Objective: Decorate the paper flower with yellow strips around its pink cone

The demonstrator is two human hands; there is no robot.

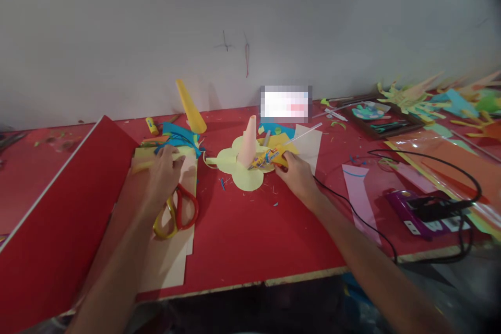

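Note:
My right hand is closed on a yellow printed packet with small blue and red marks. The packet touches or hangs just over a pale yellow flower-shaped paper. A pale pink paper cone stands upright on that flower's middle. Over the cream paper sheets on the left is my left hand, fingers curled downward. What its fingertips grip, if anything, is hidden. Scissors with one red and one yellow handle lie just below it, and blue paper scraps are right behind.
A yellow cone and glue stick are near the wall. A red board leans at left. At right lie a pink paper strip, a purple device with black cable, a dark tray and paper crafts.

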